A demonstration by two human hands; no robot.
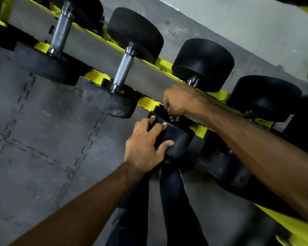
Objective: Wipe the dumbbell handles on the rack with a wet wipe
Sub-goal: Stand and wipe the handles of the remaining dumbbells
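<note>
Dumbbell [180, 137] lay across the yellow rack [148, 103], one head on each of the rack's rails. Right grip [180, 100] was clamped round its handle between the rails, hiding it. Left grip [142, 148] clasped the head at the rack's near rail, thumb curled round it. Another dumbbell [123, 71] lay beside it on the rack.

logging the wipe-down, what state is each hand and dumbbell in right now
right hand: curled round the handle of the third dumbbell, wipe not visible
left hand: grips that dumbbell's near head
third dumbbell: lying across the rack rails, held
second dumbbell: on the rack, handle bare, untouched
first dumbbell: on the rack, untouched
fourth dumbbell: on the rack, untouched
</note>
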